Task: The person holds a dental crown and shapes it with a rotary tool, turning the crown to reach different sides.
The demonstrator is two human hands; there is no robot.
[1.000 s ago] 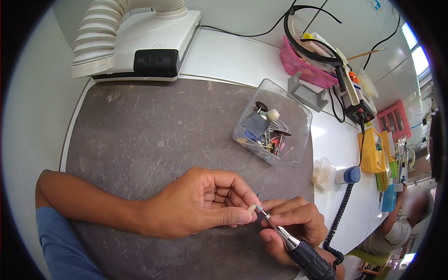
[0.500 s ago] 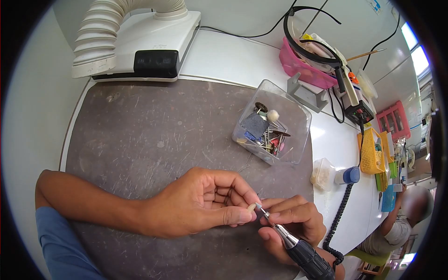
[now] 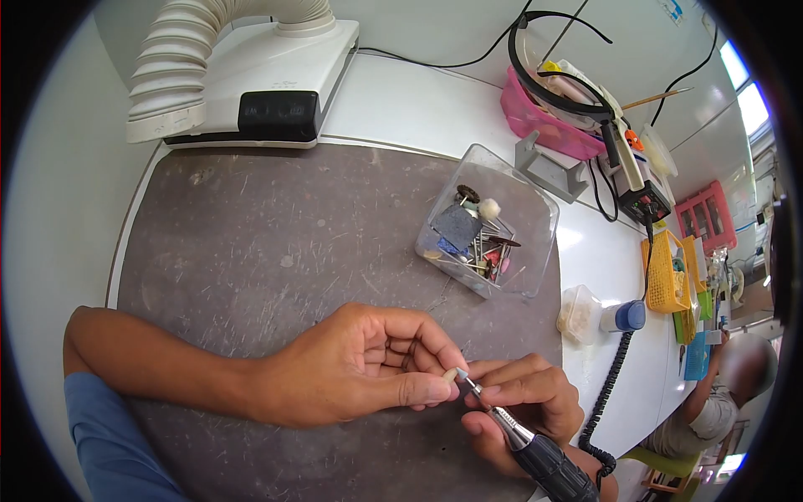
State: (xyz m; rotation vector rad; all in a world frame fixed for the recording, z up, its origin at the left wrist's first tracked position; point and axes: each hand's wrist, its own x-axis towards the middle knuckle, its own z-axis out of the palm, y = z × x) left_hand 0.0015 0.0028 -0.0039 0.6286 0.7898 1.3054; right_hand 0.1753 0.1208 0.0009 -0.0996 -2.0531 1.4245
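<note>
Between thumb and fingertips, my left hand (image 3: 351, 368) pinches a small cream, tooth-like piece (image 3: 450, 376), mostly covered by the fingers. My right hand (image 3: 539, 391) grips a rotary handpiece (image 3: 548, 460) with a black body and a silver nose. At its end sits a pale blue-grey pointed bur (image 3: 462, 374), right at the piece; whether it touches cannot be made out. Both hands meet low over the grey-brown work mat (image 3: 268, 226). Beyond them stands a clear plastic box (image 3: 539, 243) of burs and polishing wheels.
A white machine (image 3: 226, 75) with a ribbed hose stands at the back left. On the right are a small clear tub (image 3: 579, 314), a blue-lidded jar (image 3: 623, 315), the coiled cord (image 3: 598, 410) and a yellow basket (image 3: 665, 272). Another person (image 3: 711, 402) sits far right.
The bur and handpiece have shifted very slightly at the cream piece. The left hand stays nearly still with its pinch kept.
</note>
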